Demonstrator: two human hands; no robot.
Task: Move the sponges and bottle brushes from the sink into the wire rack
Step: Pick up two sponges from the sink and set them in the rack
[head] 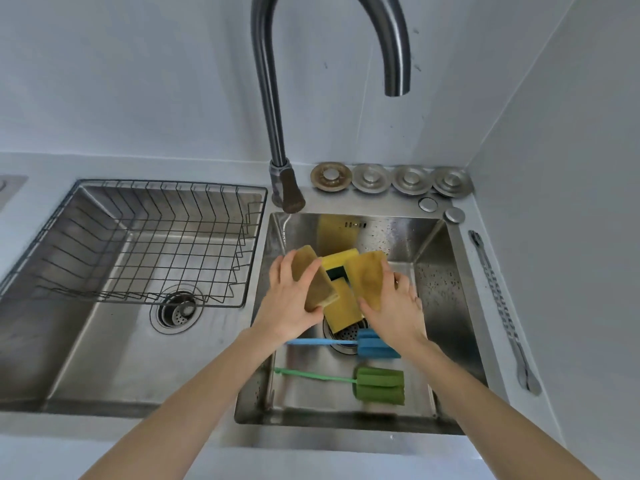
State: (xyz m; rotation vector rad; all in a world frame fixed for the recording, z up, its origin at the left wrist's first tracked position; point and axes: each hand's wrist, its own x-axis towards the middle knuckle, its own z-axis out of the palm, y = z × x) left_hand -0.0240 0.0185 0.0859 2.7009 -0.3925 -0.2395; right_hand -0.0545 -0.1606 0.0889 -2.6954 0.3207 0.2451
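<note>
Both hands are over the right sink basin [440,271]. My left hand [289,299] grips a worn brownish sponge [317,282], tilted. My right hand [394,306] grips a second brownish sponge [367,275]. Between and below them lie two yellow sponges with a dark green side, one at the back [337,259] and one over the drain [341,306]. A blue bottle brush [375,346] and a green bottle brush [379,386] lie on the basin floor nearer to me, handles pointing left. The black wire rack [156,237] sits in the left basin with nothing in it.
A tall curved faucet [273,133] rises behind the divider between the basins. Several round metal drain stoppers [391,178] line the back ledge. A long metal tool [502,306] lies on the right counter. The left basin's drain [176,311] shows below the rack.
</note>
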